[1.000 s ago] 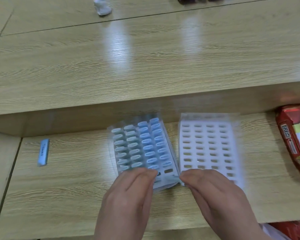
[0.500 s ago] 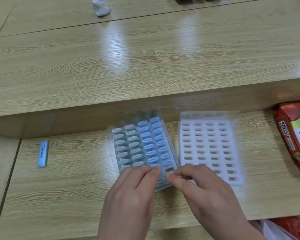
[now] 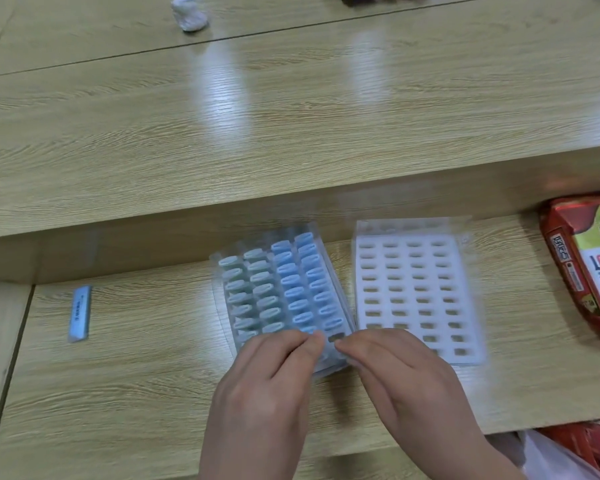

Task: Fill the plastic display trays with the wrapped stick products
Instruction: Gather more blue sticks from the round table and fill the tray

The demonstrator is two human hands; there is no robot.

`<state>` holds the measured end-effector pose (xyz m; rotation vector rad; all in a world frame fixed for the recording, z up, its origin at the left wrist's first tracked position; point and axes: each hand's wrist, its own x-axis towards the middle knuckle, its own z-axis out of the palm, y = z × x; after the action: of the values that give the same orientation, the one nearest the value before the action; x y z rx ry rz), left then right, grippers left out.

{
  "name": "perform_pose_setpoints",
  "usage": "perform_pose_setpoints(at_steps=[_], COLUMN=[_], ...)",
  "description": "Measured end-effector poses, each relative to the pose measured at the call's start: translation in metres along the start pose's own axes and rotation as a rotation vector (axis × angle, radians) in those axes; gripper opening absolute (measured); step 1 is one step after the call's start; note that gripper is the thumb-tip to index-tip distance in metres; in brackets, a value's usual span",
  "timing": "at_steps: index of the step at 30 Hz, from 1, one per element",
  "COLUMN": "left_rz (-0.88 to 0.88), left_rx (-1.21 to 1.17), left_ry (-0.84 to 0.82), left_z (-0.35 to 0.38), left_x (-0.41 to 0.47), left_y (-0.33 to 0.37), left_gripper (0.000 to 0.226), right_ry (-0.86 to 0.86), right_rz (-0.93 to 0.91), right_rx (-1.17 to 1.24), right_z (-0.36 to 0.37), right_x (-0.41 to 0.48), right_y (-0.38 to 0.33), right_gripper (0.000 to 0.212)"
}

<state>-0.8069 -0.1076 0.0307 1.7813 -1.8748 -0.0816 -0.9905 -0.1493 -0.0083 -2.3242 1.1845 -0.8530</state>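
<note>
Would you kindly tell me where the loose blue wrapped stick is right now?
In the head view, the loose stick lies on the lower wooden surface at the left, apart from and left of the filled tray.

A clear tray nearly filled with blue-wrapped sticks is set askew beside an empty white tray, one loose stick laid well left.

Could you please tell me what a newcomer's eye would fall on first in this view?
Most striking is the clear tray at centre, nearly full of blue wrapped sticks, with an empty white tray beside it on its right. The left hand and right hand meet at the clear tray's near edge, fingertips almost touching. A red packet lies at the right edge of the wooden table.
</note>
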Motion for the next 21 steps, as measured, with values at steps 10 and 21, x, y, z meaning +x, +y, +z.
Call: perform_pose_setpoints(at_steps=[10, 21], left_rz=[-0.043, 0.088], left_rx=[-0.011, 0.228], left_ry=[0.062, -0.032], left_z=[0.008, 0.007], left_x=[-0.002, -0.006], left_y=[0.0, -0.002], left_gripper=[0.022, 0.027], right_ry=[0.041, 0.054], right_rz=[-0.001, 0.004], right_rx=[0.027, 0.046], right_z=[0.005, 0.011], right_x=[0.0, -0.002], right_y=[0.0, 0.002], right_gripper=[0.021, 0.02])
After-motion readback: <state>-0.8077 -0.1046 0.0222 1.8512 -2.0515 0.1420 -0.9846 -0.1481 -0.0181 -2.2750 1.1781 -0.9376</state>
